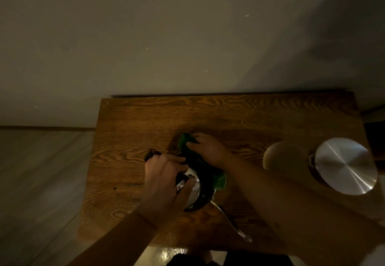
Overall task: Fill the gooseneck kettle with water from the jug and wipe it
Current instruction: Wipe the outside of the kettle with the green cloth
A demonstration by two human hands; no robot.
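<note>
Kettle (192, 190) sits near the front middle of the table (129, 132), seen from straight above: a shiny steel body, dark around the top, with its thin spout (231, 222) running toward the front edge. Left hand (164, 180) has its fingers closed around the dark handle (152, 155), steadying the kettle. Right hand (206, 149) presses a green cloth (185, 140) against the far side, fingers curled onto it. Light is dim, so whether the lid is on is hard to tell. If the kettle holds water, a hard push from the cloth could tip it and spill water over the wood or out of the spout. A loose fold of cloth could also snag the spout. The jug (345, 165) stands well apart at the right.
</note>
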